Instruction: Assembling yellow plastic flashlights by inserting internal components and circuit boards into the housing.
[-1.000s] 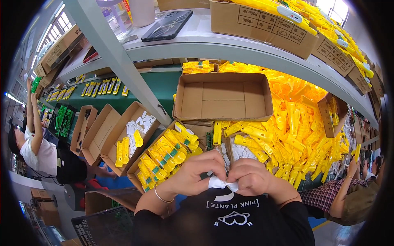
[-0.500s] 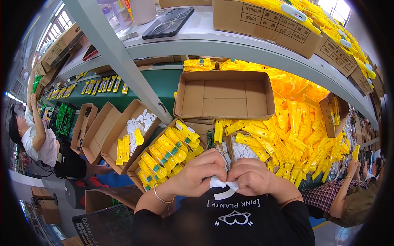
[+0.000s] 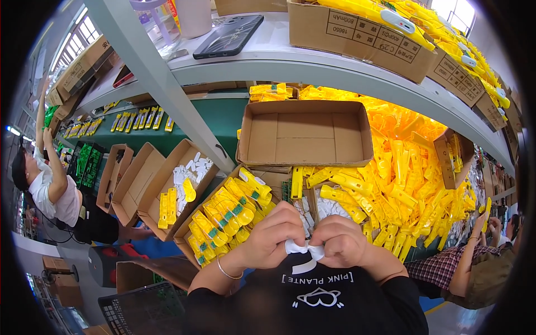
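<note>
Close in front of my chest, my left hand [image 3: 277, 237] and my right hand [image 3: 340, 244] pinch a small white, soft-looking piece [image 3: 317, 253] between thumbs and fingers, one hand at each end. It looks twisted or stretched in the middle; its exact kind I cannot make out. Just left of my left hand, a cardboard box [image 3: 182, 241] holds yellow plastic units [image 3: 226, 215] with small green circuit boards and wires. Beyond my hands lie small white parts [image 3: 330, 207] and a large heap of yellow plastic casings [image 3: 402, 167].
A shallow cardboard box [image 3: 307, 153] stands beyond my hands. Overhead runs a grey shelf [image 3: 251, 64] carrying a phone [image 3: 230, 36] and filled cartons [image 3: 357, 39]. More boxes [image 3: 146, 178] line the left. Co-workers are at far left [image 3: 53, 190] and right [image 3: 474, 268].
Both hands stay together on the white piece. The left hand has shifted slightly, and more of the white piece shows between the fingers.
</note>
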A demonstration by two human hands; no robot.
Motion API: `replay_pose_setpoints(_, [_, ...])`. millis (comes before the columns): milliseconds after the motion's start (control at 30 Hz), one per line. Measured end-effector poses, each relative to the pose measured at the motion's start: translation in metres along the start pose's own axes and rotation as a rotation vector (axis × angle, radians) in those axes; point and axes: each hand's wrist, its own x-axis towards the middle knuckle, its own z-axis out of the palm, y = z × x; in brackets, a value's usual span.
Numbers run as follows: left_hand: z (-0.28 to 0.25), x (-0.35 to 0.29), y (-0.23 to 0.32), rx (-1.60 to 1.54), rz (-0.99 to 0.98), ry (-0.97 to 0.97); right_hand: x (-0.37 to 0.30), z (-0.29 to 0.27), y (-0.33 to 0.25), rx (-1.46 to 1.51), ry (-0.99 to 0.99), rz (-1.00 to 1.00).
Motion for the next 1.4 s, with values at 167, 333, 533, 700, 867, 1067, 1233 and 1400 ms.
replay_pose_setpoints(167, [0.002, -0.001, -0.005, -0.054, -0.003, 0.065, 0.002, 0.002, 0.000, -0.008, 0.042, 0.032])
replay_pose_setpoints(333, [0.001, 0.000, -0.010, -0.184, -0.059, 0.050, 0.005, -0.001, 0.005, 0.044, 0.023, 0.035])
replay_pose_setpoints(533, [-0.002, 0.001, -0.016, -0.397, -0.176, -0.044, 0.018, -0.010, 0.013, 0.137, -0.033, 0.026])
replay_pose_setpoints(700, [0.001, 0.000, -0.021, -0.661, -0.316, -0.076, 0.031, -0.020, 0.013, 0.123, -0.160, -0.030])
replay_pose_setpoints(867, [-0.001, 0.000, -0.022, -0.699, -0.332, -0.072, 0.039, -0.024, 0.013, 0.175, -0.308, -0.002])
replay_pose_setpoints(1067, [0.002, 0.002, -0.021, -0.572, -0.182, 0.002, 0.031, -0.017, 0.006, 0.023, -0.193, -0.004])
replay_pose_setpoints(1233, [-0.009, 0.003, -0.016, -0.354, -0.059, 0.127, 0.022, -0.014, 0.007, -0.096, -0.096, -0.019])
replay_pose_setpoints(1400, [-0.034, -0.003, -0.011, -0.177, 0.021, 0.211, 0.006, -0.012, 0.016, -0.200, 0.022, 0.057])
